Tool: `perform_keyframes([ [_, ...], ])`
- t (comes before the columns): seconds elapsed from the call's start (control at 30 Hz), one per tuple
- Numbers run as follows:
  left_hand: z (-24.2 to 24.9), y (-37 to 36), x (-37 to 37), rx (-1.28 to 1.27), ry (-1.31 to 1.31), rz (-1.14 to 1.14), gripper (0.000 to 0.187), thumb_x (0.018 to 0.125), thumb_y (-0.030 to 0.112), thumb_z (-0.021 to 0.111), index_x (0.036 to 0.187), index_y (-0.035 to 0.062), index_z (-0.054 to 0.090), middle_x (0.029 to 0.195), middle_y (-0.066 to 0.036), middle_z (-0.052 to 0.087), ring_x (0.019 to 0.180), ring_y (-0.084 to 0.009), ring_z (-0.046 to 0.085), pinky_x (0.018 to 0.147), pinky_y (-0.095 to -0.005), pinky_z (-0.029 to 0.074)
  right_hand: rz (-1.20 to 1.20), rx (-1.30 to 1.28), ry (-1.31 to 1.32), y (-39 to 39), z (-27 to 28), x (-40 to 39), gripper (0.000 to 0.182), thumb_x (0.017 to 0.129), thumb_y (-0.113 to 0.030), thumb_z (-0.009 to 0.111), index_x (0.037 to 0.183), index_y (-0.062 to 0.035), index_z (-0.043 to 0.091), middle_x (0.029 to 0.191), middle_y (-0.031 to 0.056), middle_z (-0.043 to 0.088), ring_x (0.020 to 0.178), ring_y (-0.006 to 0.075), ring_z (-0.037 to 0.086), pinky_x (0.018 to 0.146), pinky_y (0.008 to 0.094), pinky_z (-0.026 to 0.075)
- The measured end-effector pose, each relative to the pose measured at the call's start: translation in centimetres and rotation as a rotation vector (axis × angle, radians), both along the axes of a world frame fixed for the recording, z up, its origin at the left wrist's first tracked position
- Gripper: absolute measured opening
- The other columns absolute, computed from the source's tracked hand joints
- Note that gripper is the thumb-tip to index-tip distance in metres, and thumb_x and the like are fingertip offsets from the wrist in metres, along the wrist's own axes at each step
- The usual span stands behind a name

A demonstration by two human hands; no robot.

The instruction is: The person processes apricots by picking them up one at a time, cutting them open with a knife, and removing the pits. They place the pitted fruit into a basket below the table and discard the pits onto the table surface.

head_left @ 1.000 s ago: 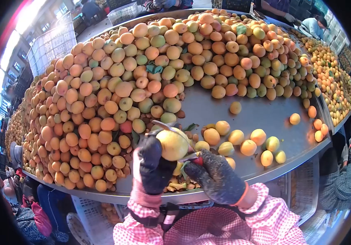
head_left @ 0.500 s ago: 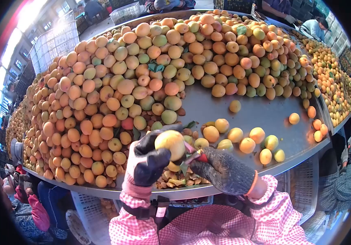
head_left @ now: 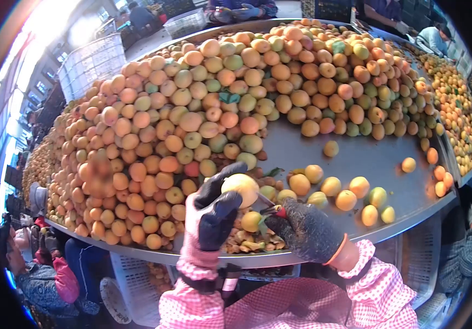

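In a black-palmed glove, my left hand [head_left: 214, 216] grips a yellow apricot [head_left: 240, 189] between thumb and fingers, holding it up over the tray's near side. My right hand [head_left: 315, 230], gloved in dark grey, is closed on a small red-handled tool [head_left: 280, 210]. The tool's thin metal part points at the held apricot; its exact kind is unclear. Below the hands lie another apricot [head_left: 251, 221] and brownish-yellow scraps [head_left: 252, 241]. Several loose apricots [head_left: 346, 200] rest to the right of my hands.
A large apricot heap [head_left: 181, 118] covers the left and back of the metal tray [head_left: 296, 148]. Under the front edge stand white plastic crates [head_left: 137, 288]. People work around the tray, including one in a pink sleeve [head_left: 66, 279] at left. A second heap [head_left: 458, 109] lies at right.
The whole view has shifted, so the tray and heap sit further right and slightly lower. The tool in my right hand has turned; my left hand still grips the apricot.
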State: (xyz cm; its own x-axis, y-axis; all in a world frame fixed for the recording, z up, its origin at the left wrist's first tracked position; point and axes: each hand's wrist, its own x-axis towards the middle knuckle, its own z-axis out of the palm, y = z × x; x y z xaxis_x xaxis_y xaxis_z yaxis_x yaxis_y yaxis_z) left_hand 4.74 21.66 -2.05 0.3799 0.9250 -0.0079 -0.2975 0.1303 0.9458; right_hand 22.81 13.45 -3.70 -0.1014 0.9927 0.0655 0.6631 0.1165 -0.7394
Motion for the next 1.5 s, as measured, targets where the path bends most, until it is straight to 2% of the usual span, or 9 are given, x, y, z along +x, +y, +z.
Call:
perform_keyframes([
  [0.13,-2.1,-1.0,1.6,-0.248,-0.434,-0.071,0.06,0.094,0.037,0.048,0.136,-0.0033,0.033,0.118,-0.015,0.055,0.097,-0.0227,0.059,0.082,-0.0339,0.049,-0.025,0.413,0.219,1.4,-0.6,-3.2,0.03,0.087,-0.028,0.058,0.088,0.002,0.055,0.058,0.0191,0.057,0.056,0.0371,0.06,0.047,0.0449,0.044],
  [0.27,-1.7,-0.7,0.5,-0.259,-0.523,-0.119,0.057,0.094,0.035,0.05,0.131,-0.0065,0.039,0.122,-0.017,0.053,0.103,-0.0233,0.058,0.088,-0.0372,0.049,-0.059,-0.001,0.059,1.1,1.2,-3.0,0.023,0.084,-0.015,0.06,0.099,0.0015,0.057,0.081,0.0193,0.06,0.068,0.036,0.059,0.056,0.0413,0.045],
  [0.47,-1.9,-0.6,-2.2,-0.118,0.338,0.081,0.035,0.088,0.031,0.059,0.103,-0.0003,0.065,0.069,0.009,0.054,0.061,0.0012,0.045,0.054,-0.0168,0.034,0.073,0.089,-0.136,1.5,2.1,-1.9,0.021,0.08,-0.015,0.058,0.093,0.0012,0.056,0.073,0.0178,0.058,0.064,0.0379,0.057,0.055,0.0455,0.043],
  [1.03,-1.8,-1.8,-1.3,0.248,0.327,0.265,0.037,0.081,0.012,0.068,0.115,0.0004,0.056,0.101,-0.007,0.064,0.088,-0.0106,0.059,0.081,-0.0257,0.047,0.138,0.143,-0.019,1.9,2.3,-3.7,0.02,0.084,-0.006,0.052,0.103,-0.0039,0.058,0.094,0.0159,0.062,0.084,0.0351,0.06,0.069,0.0409,0.047],
  [1.07,-1.0,-1.6,-2.2,0.204,0.234,0.17,0.037,0.082,0.012,0.065,0.116,0.0003,0.056,0.1,-0.007,0.064,0.086,-0.0103,0.059,0.079,-0.0255,0.048,0.209,0.315,-0.657,1.1,2.0,-3.4,0.02,0.085,-0.006,0.052,0.103,-0.0035,0.058,0.094,0.0138,0.062,0.085,0.0338,0.06,0.072,0.0395,0.048],
  [1.17,1.4,-1.4,-3.5,-0.106,0.086,0.036,0.039,0.088,0.015,0.056,0.123,-0.0016,0.053,0.1,-0.006,0.063,0.085,-0.0109,0.059,0.075,-0.024,0.048,0.024,0.027,-0.058,0.8,0.3,-3.1,0.037,0.084,-0.009,0.055,0.12,-0.0001,0.055,0.113,0.021,0.054,0.095,0.0342,0.058,0.077,0.0435,0.048],
  [1.2,0.7,-1.1,-3.0,-0.092,0.007,0.057,0.04,0.089,0.017,0.054,0.124,-0.0028,0.052,0.101,-0.007,0.062,0.086,-0.0115,0.059,0.074,-0.0237,0.048,0.182,0.678,-0.513,0.8,0.1,-3.3,0.036,0.08,-0.005,0.058,0.116,0.0021,0.056,0.105,0.0224,0.055,0.087,0.0346,0.058,0.073,0.0435,0.047],
  [1.23,0.6,-1.1,-2.8,-0.1,-0.031,0.081,0.037,0.087,0.015,0.058,0.12,-0.0022,0.055,0.099,-0.004,0.062,0.081,-0.0087,0.057,0.068,-0.021,0.046,0.047,0.055,-0.192,0.6,2.1,-4.4,0.038,0.077,-0.002,0.06,0.114,0.0032,0.057,0.102,0.0208,0.055,0.086,0.0337,0.058,0.072,0.0433,0.047],
  [1.5,-0.5,-0.6,0.5,-0.199,-0.33,0.03,0.053,0.096,0.038,0.045,0.13,-0.0029,0.042,0.113,-0.014,0.058,0.097,-0.0224,0.059,0.085,-0.0336,0.049,-0.177,0.351,-0.136,2.5,0.7,-5.5,0.025,0.085,-0.023,0.056,0.1,-0.0032,0.056,0.065,0.0132,0.057,0.055,0.0299,0.06,0.043,0.0401,0.044],
])
